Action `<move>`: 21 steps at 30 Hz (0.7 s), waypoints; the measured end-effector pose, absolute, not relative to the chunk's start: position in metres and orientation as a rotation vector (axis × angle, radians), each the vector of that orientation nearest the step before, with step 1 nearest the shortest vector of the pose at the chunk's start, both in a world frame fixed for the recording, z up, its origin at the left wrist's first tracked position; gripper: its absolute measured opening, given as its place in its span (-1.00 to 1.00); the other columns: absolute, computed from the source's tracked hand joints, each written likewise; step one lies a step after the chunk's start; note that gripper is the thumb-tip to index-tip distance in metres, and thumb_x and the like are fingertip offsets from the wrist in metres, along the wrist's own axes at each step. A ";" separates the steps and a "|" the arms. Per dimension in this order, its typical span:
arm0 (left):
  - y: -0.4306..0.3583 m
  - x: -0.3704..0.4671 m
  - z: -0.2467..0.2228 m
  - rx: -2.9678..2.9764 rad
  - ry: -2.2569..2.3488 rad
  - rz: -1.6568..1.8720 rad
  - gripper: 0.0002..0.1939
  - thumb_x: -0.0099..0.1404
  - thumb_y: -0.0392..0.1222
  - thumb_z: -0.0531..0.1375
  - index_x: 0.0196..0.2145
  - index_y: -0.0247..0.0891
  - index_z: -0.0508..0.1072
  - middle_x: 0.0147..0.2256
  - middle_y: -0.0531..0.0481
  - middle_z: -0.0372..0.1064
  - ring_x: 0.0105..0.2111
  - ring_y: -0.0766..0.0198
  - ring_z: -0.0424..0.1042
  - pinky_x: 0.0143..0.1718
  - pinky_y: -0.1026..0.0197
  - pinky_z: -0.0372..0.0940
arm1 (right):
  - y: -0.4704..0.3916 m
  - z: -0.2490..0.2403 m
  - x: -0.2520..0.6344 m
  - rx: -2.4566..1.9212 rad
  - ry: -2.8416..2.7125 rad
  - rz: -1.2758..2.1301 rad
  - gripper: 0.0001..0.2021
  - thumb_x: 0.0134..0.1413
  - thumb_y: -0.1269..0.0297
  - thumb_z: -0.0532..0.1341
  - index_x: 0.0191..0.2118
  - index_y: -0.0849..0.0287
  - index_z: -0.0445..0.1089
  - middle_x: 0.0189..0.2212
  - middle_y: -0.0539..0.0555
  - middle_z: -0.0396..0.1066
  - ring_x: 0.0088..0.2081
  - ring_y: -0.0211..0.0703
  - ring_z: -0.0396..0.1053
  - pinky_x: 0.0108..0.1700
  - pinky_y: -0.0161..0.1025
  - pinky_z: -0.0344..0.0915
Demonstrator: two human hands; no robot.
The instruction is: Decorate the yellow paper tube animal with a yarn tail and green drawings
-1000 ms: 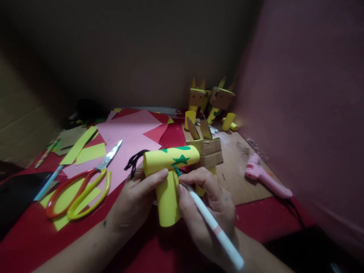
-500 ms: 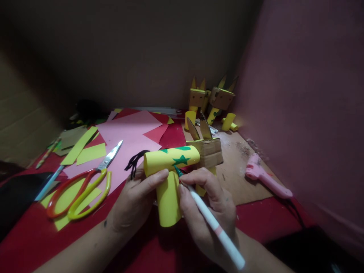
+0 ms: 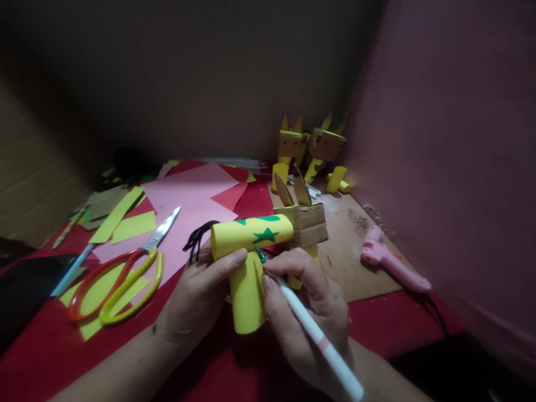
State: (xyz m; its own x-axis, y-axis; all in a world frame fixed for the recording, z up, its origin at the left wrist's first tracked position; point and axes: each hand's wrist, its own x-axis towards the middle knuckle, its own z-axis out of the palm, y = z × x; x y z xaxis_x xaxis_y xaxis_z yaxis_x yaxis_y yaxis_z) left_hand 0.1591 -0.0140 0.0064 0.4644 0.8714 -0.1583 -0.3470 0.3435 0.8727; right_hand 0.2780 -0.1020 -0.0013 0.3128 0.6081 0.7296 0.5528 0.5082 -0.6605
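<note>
A yellow paper-tube animal (image 3: 247, 290) with a cardboard head, two pointed ears and a black yarn tail is held over the red cloth. My left hand (image 3: 199, 287) grips its tube body from the left, thumb lying where a leg tube meets the body. In my right hand (image 3: 307, 312) is a white marker (image 3: 320, 340) with a green tip, pinched near its front end. That tip is just below a green star (image 3: 266, 237) on the body tube. Another green patch shows along the tube's top.
Scissors (image 3: 157, 237) lie on pink and yellow paper (image 3: 196, 195) at left. A pink glue gun (image 3: 391, 259) rests at right beside a cardboard sheet (image 3: 360, 273). Behind stand two similar animals (image 3: 290, 144) and yellow tubes (image 3: 336, 180).
The marker tip has shifted slightly down and left, away from the star's lower edge. The animal and my left hand have barely moved.
</note>
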 end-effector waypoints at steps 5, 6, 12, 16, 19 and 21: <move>-0.015 0.159 0.007 0.864 0.739 0.860 -0.32 -0.07 -0.07 0.57 0.03 -0.18 0.60 -0.26 -0.08 0.65 -0.36 0.02 0.58 -0.39 0.08 0.57 | -0.105 -0.007 0.280 -1.142 -1.263 0.070 -0.80 0.19 0.51 0.22 -0.13 0.06 0.40 -0.34 0.00 0.44 -0.37 -0.20 0.43 -0.31 -0.24 0.41; -0.014 0.159 0.007 0.862 0.740 0.863 -0.35 -0.08 -0.08 0.57 0.01 -0.19 0.61 -0.25 -0.09 0.65 -0.34 0.01 0.59 -0.38 0.07 0.57 | -0.106 -0.008 0.280 -1.148 -1.248 0.073 -0.80 0.19 0.50 0.22 -0.13 0.06 0.40 -0.34 -0.01 0.43 -0.38 -0.21 0.43 -0.32 -0.25 0.40; -0.013 0.157 0.004 0.863 0.738 0.892 -0.45 -0.04 -0.11 0.56 -0.05 -0.20 0.62 -0.25 -0.08 0.65 -0.31 0.04 0.60 -0.31 0.10 0.57 | -0.105 -0.007 0.282 -1.166 -1.220 0.070 -0.81 0.19 0.51 0.21 -0.16 0.06 0.41 -0.38 -0.05 0.41 -0.40 -0.24 0.41 -0.36 -0.28 0.37; -0.014 0.156 0.003 0.869 0.739 0.870 -0.38 -0.01 -0.08 0.55 0.03 -0.20 0.60 -0.25 -0.08 0.64 -0.32 0.03 0.60 -0.33 0.11 0.57 | -0.105 -0.004 0.282 -1.172 -1.209 0.051 -0.82 0.19 0.50 0.21 -0.17 0.05 0.41 -0.39 -0.06 0.41 -0.39 -0.25 0.41 -0.35 -0.30 0.36; -0.013 0.157 0.004 0.877 0.752 0.873 -0.32 -0.02 -0.08 0.55 0.08 -0.19 0.58 -0.27 -0.07 0.64 -0.34 0.04 0.59 -0.35 0.13 0.56 | -0.105 -0.004 0.281 -1.178 -1.196 0.041 -0.82 0.18 0.49 0.22 -0.18 0.06 0.41 -0.39 -0.05 0.41 -0.39 -0.25 0.41 -0.35 -0.30 0.36; -0.012 0.158 0.005 0.875 0.752 0.885 -0.32 -0.04 -0.08 0.56 0.06 -0.19 0.58 -0.28 -0.06 0.64 -0.34 0.05 0.59 -0.34 0.13 0.56 | -0.106 -0.005 0.281 -1.192 -1.192 0.035 -0.83 0.18 0.49 0.22 -0.19 0.06 0.41 -0.39 -0.06 0.41 -0.41 -0.25 0.40 -0.36 -0.29 0.35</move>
State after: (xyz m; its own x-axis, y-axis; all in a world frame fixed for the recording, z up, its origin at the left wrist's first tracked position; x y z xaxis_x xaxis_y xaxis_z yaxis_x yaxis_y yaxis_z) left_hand 0.1580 -0.0124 0.0048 0.4362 0.8796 -0.1899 -0.3297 0.3526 0.8758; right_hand 0.2813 -0.1058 -0.0050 0.4423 0.5779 0.6859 0.5366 0.4422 -0.7187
